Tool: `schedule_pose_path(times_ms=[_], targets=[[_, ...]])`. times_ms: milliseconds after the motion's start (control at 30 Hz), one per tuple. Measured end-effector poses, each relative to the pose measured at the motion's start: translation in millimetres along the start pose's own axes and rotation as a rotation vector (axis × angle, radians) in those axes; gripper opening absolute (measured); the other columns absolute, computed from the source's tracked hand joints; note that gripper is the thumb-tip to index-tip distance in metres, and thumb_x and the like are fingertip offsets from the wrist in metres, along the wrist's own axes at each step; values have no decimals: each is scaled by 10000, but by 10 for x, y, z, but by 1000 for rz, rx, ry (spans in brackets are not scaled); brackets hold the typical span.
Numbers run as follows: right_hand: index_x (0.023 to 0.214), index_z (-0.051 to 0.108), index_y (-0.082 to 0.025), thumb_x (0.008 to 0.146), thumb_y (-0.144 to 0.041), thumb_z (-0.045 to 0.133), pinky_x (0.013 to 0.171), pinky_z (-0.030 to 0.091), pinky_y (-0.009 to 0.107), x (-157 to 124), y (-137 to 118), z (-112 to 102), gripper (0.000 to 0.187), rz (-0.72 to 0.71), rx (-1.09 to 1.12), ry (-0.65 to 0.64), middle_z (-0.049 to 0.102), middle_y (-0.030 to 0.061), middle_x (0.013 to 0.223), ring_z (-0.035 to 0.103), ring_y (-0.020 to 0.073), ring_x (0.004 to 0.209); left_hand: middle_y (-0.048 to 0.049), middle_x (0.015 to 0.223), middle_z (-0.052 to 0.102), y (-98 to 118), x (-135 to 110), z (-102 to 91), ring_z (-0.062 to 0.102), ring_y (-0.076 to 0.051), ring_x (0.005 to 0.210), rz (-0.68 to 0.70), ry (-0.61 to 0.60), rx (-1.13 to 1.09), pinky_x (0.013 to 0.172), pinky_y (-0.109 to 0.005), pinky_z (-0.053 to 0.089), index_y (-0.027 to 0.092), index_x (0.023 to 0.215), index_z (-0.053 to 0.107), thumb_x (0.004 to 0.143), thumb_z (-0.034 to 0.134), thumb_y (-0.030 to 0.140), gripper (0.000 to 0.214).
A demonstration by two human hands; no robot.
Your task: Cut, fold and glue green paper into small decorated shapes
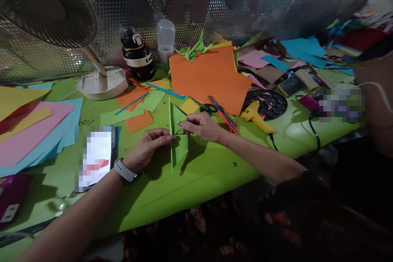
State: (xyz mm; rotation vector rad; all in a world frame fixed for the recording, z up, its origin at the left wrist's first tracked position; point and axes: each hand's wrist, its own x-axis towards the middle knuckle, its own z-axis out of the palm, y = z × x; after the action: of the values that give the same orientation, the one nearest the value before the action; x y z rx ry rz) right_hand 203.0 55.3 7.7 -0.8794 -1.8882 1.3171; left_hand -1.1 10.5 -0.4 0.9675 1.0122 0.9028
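Note:
A folded piece of green paper [180, 147] is held upright above the green table. My left hand [152, 142] pinches its left side between thumb and fingers. On the other side my right hand [204, 126] grips the paper near its upper fold, with thumb and fingers closed. Just beyond the right hand lie black-handled scissors [208, 108] and a red utility knife [225, 116]. A yellow glue gun [257, 118] rests to their right.
A fan [102, 84] and a black bottle [138, 55] stand at the back left. Behind my hands lie orange sheets [205, 73] and green scraps. A phone [96, 155] is by my left wrist. Another person's arm [376, 94] reaches in at far right.

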Motion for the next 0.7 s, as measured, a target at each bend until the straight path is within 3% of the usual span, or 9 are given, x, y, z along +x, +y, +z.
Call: schedule_pose_path(times_ms=[200, 533, 700], targets=[[565, 471, -156, 844, -424, 601, 477, 264, 212, -30, -3, 107, 408, -55, -132, -12, 407, -64, 535, 347, 61, 496, -26, 708, 701, -26, 14, 21, 601, -122, 612, 47, -19, 56, 592, -232, 468, 164, 749, 729, 668, 785, 296, 165], [618, 528, -148, 868, -454, 554, 499, 287, 217, -31, 17, 116, 396, -30, -154, -26, 501, -34, 578, 396, 73, 518, -35, 758, 718, -22, 8, -7, 643, -140, 696, 25, -80, 39, 717, -248, 504, 157, 805, 733, 688, 758, 244, 148], [601, 510, -155, 858, -460, 571, 487, 285, 216, -26, 40, 94, 403, -47, -165, -10, 503, -34, 575, 403, 72, 509, -26, 727, 696, -44, 8, -23, 621, -138, 640, -6, -103, -24, 685, -259, 499, 163, 793, 718, 676, 745, 215, 131]])
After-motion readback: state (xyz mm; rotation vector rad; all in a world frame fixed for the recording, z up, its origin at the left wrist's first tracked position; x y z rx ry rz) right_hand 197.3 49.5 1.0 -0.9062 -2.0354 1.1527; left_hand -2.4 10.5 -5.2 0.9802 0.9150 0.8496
